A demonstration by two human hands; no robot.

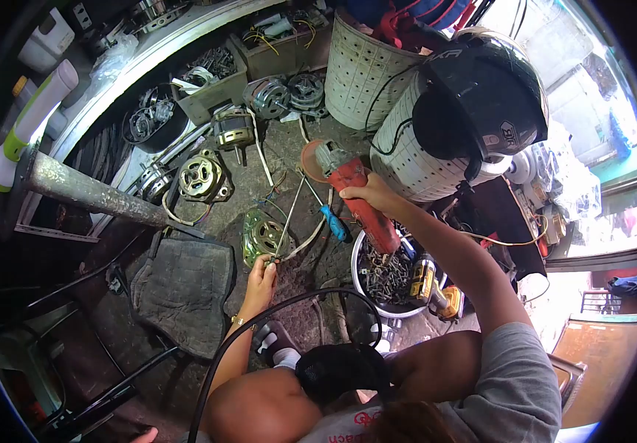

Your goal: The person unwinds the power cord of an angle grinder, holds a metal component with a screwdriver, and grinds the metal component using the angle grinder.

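My right hand (367, 193) is wrapped round the body of a red angle grinder (368, 214), its grey head pointing away from me. A reddish-brown disc (311, 161) shows beside that head. My left hand (261, 280) pinches the near end of a thin metal rod (289, 214), whose far end reaches close to the disc; whether they touch I cannot tell. Just beyond my left fingers lies a greenish-gold motor (253, 235), partly behind the rod. A blue-handled screwdriver (335, 224) rests on the floor between both hands, its shaft running toward the grinder head.
A metal basin (358, 284) of small hardware and a yellow drill (447, 301) are at right. Behind stand perforated drums (362, 66) and a black helmet (473, 96). Several motors (201, 176) sit at the back; a dark-cushioned chair (183, 292) is left. A black cable (259, 314) arches before me.
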